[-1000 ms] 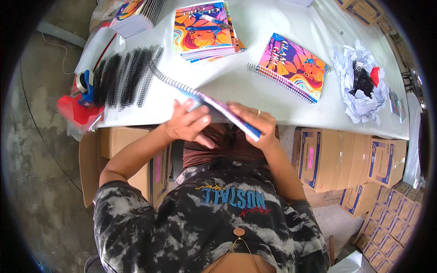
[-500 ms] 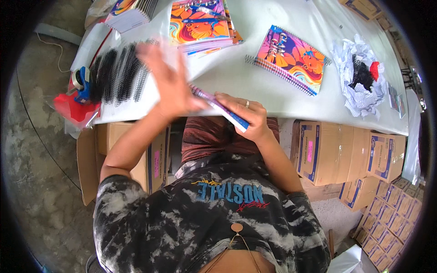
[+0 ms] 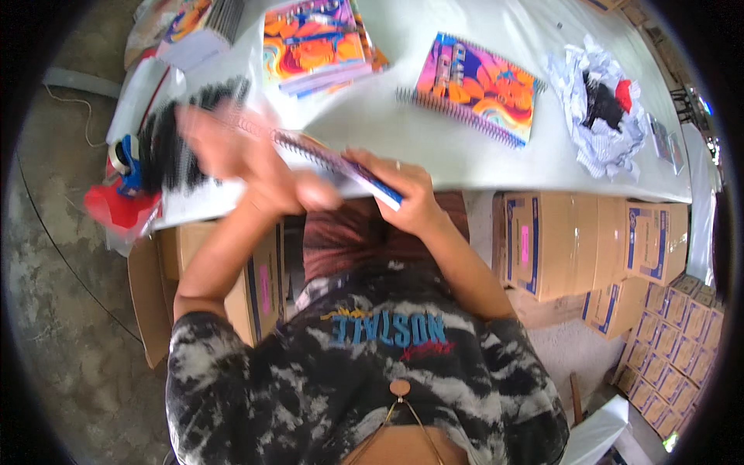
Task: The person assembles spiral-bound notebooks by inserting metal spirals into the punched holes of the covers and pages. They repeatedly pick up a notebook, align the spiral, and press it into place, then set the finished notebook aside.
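My right hand is closed around the lower right end of a thin notebook, held edge-up just off the table's front edge. A dark spiral coil runs along the notebook's upper edge and sticks out past its left end. My left hand is smeared by motion, with its fingers stretched out and apart beside the coil's free end. Whether its palm touches the coil I cannot tell. Behind my left hand lies a bunch of loose black coils.
A coil-bound notebook lies at centre right, with a notebook stack left of it. Farther left stand more notebooks. A blue tape dispenser sits at the left edge, crumpled paper at the right. Cartons stand below the table.
My left hand has swung to the left and slightly down, fingers still outstretched. More of the coil now shows along the notebook's edge. The whole view has shifted a little.
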A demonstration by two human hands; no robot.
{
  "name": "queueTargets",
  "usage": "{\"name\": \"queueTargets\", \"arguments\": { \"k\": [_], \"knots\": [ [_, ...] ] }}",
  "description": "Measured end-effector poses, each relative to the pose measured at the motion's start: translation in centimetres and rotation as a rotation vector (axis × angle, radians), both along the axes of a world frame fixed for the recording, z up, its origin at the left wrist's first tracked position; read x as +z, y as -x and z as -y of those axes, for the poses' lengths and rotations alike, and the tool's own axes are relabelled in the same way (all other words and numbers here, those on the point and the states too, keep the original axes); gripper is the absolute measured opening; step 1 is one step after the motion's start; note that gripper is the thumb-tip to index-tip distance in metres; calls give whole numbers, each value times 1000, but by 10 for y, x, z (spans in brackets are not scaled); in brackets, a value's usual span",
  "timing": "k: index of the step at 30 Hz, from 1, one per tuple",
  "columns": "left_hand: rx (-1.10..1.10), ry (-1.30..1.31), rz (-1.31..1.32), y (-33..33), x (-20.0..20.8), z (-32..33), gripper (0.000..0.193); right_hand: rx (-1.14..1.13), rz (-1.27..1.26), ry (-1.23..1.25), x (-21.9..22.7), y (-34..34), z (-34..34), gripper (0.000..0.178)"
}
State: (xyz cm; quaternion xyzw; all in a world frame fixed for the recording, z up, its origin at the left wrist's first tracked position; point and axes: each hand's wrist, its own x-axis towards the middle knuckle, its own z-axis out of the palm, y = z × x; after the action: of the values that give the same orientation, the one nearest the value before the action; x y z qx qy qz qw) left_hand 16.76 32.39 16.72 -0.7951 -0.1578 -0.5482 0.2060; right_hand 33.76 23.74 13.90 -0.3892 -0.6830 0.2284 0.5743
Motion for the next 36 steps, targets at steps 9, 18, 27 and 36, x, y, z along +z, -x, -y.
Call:
{"name": "queueTargets", "arguments": {
  "k": [9,18,27,36],
  "knots": [
    [-157,126,-307,1,-31,11,96,0,10,10,-6,2,-5,48],
    [-117,117,-283,-10,-44,33,94,29,-151,48,-11,7,-5,49],
    [-246,474,-169,-33,-52,59,94,9,-115,-18,-3,-6,-10,55],
    [-496,1470,433,-45,60,47,18,-256,143,51,77,-39,-5,29]
  ]
}}
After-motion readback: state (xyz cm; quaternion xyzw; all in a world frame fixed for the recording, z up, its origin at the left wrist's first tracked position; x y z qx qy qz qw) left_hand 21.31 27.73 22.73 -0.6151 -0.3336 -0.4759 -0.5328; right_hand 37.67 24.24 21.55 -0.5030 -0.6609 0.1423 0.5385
